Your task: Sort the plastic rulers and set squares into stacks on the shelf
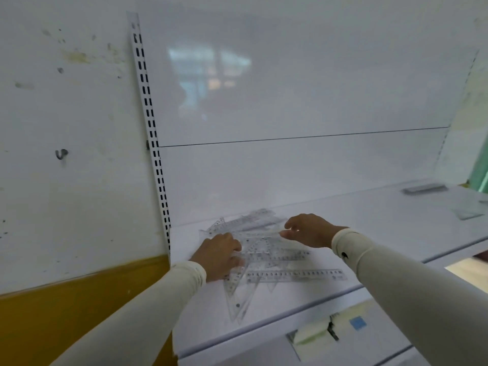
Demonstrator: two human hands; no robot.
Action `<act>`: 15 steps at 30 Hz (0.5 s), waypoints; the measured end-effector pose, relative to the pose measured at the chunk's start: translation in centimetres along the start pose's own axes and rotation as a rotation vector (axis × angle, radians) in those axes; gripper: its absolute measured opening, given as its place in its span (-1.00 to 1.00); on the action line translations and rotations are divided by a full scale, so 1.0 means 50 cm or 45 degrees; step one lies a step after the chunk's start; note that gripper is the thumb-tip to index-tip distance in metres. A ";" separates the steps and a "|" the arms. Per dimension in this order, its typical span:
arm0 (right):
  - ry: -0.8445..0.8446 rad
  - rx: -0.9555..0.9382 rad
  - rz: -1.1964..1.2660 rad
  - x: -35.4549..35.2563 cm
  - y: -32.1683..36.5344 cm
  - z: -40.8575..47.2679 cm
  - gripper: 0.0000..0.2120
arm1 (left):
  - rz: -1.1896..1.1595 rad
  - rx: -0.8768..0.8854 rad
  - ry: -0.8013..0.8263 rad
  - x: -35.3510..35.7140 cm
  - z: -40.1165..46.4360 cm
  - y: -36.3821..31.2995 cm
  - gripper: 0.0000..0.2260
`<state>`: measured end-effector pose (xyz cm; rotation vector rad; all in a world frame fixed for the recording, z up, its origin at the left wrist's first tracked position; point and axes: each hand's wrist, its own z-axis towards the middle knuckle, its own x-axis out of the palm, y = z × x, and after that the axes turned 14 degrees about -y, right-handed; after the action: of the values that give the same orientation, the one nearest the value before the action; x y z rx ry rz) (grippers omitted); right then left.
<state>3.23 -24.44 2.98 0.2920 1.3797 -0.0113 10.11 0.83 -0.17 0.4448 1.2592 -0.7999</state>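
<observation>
A loose pile of clear plastic rulers and set squares (264,249) lies on the white shelf (383,228), near its left end. One long clear ruler (295,275) lies at the pile's front, and narrow set squares (239,299) point toward the front edge. My left hand (219,256) rests on the pile's left side with its fingers curled over the pieces. My right hand (309,229) hovers over the pile's right side, fingers and thumb apart, their tips touching a clear piece. At the far right lies a stack of rulers (425,188) and a clear set square (468,213).
The shelf's white back panel (290,101) rises behind the pile, with a slotted upright (153,133) at its left. A stained white and yellow wall (66,180) stands left of it. Below the front edge is another white surface with a torn label (317,332).
</observation>
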 end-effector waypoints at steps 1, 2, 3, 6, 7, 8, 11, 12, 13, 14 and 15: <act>-0.007 -0.002 0.004 0.001 -0.002 0.001 -0.47 | -0.018 0.006 -0.020 -0.001 -0.001 0.002 -0.69; -0.016 -0.004 0.010 0.003 -0.004 0.003 -0.47 | -0.036 0.008 -0.044 -0.001 -0.003 0.004 -0.69; -0.030 -0.007 0.018 0.005 -0.006 0.007 -0.48 | -0.055 0.005 -0.061 -0.002 -0.005 0.009 -0.70; -0.076 -0.023 0.035 0.010 -0.003 0.020 -0.50 | -0.110 -0.065 -0.096 -0.007 -0.012 0.033 -0.72; -0.082 -0.034 0.038 0.013 0.000 0.026 -0.51 | -0.117 -0.101 -0.104 -0.011 -0.017 0.041 -0.72; -0.081 -0.041 0.042 0.019 0.004 0.032 -0.52 | -0.114 -0.128 -0.111 -0.015 -0.021 0.049 -0.73; -0.016 -0.064 0.020 0.047 0.022 0.056 -0.51 | -0.076 -0.150 -0.101 -0.023 -0.045 0.076 -0.70; 0.019 -0.075 -0.004 0.058 0.030 0.065 -0.52 | -0.067 -0.153 -0.089 -0.025 -0.054 0.085 -0.68; 0.047 -0.086 -0.028 0.068 0.039 0.073 -0.55 | -0.061 -0.164 -0.077 -0.026 -0.064 0.096 -0.66; 0.062 -0.093 -0.043 0.075 0.048 0.080 -0.58 | -0.051 -0.175 -0.070 -0.029 -0.074 0.105 -0.65; 0.064 -0.094 -0.043 0.079 0.055 0.087 -0.61 | -0.037 -0.183 -0.067 -0.031 -0.083 0.114 -0.63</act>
<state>8.67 -22.09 0.41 0.2088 1.4315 0.0192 11.43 7.89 -0.55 0.2886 1.2670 -0.7352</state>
